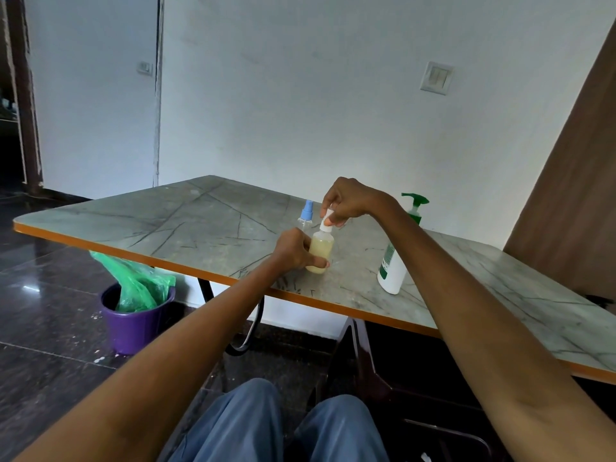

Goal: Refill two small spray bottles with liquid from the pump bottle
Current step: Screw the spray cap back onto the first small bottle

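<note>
Two hands gripping spray bottle, its cap, on marbled table; white wall behind.

Both hands on yellow-filled spray bottle

Pump bottle right of spray bottles

open tabletop to the left, blue-capped spray bottle close behind, pump bottle blocking right
</note>
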Available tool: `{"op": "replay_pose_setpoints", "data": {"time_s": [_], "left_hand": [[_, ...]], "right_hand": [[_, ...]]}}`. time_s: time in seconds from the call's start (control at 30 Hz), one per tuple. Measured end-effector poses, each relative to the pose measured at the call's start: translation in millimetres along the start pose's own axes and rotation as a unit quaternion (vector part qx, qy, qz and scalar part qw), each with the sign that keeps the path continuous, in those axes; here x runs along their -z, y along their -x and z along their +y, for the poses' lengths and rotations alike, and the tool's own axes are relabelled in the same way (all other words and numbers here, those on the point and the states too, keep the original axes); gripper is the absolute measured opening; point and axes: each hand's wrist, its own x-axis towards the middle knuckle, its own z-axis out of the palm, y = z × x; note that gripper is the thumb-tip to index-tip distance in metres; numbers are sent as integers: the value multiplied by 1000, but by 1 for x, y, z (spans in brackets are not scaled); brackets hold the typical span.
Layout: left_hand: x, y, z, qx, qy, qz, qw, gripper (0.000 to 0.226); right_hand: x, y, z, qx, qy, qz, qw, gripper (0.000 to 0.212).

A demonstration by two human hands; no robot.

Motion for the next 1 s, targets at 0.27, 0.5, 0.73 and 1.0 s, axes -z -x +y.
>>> {"op": "replay_pose_setpoints", "data": {"time_s": [0.27,0.5,0.73,1.0], "left_hand": [[1,1,0,-2,-10,1,1000,54],[2,3,1,-4,-13,-5,1000,53],[2,3,2,1,-15,-4,1000,52],[1,2,2,2,-23,-2,1000,53]], "right_hand": [[-14,-7,7,-59,-60,13,996,32],[-6,9,25,-12,-221,1,975,52],[-21,13,28,-3,-241,65,968,44],[-24,12,28,13,-301,48,952,68]]}}
